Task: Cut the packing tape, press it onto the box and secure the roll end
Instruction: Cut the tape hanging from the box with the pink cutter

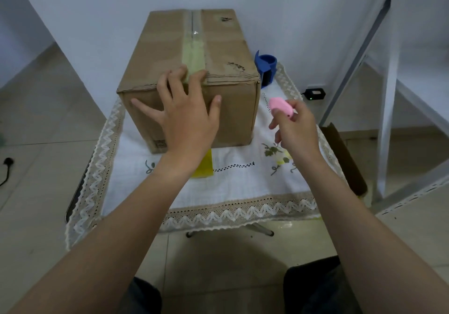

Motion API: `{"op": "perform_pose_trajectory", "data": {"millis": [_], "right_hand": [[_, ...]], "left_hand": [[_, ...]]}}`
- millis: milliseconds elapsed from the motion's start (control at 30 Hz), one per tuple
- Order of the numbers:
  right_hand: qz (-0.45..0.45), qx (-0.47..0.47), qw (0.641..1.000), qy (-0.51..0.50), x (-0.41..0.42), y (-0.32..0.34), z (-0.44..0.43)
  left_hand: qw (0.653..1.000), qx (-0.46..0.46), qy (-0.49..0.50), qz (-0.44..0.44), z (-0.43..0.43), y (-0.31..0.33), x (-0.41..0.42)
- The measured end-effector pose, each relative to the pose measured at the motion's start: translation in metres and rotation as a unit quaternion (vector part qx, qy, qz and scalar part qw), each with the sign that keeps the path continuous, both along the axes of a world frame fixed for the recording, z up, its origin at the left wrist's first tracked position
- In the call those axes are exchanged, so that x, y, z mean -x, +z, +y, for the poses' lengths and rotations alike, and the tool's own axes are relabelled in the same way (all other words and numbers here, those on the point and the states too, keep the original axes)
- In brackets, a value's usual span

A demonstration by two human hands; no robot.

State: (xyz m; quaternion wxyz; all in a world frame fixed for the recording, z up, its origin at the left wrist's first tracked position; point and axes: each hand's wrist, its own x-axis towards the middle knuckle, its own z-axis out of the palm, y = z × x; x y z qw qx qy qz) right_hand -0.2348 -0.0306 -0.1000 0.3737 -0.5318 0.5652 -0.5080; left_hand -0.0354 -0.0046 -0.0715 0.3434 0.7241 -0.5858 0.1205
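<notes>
Fingers (198, 76) of left hand (187, 121) press glossy tape (193, 51) onto creased cardboard box (228, 44).

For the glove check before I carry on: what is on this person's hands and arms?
Nothing is worn: the left hand and right hand are bare, with no gloves, rings or watch visible. The left forearm and right forearm are uncovered to the frame edge, no sleeve showing.

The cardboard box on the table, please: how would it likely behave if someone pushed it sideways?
The cardboard box looks broad with a flat base, so it would probably slide rather than tip. It rests on a loose tablecloth, which may bunch and drag along. Its creased near edge suggests walls that give under the left hand.
</notes>
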Motion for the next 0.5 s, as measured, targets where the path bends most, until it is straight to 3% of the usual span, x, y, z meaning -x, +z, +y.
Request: {"op": "perform_pose_trajectory", "data": {"millis": [133,367,500], "right_hand": [[-0.14,-0.016,0.989,0.049,-0.011,0.019,0.017],[-0.215,-0.056,0.957,0.185,-0.025,0.024,0.028],[-0.198,-0.053,0.959,0.195,-0.034,0.017,0.028]], "left_hand": [[0.997,0.035,-0.026,0.068,0.018,0.003,-0.011],[0.977,0.069,-0.04,0.2,0.036,-0.018,-0.032],[0.948,0.03,-0.092,0.304,0.036,-0.027,-0.04]]}}
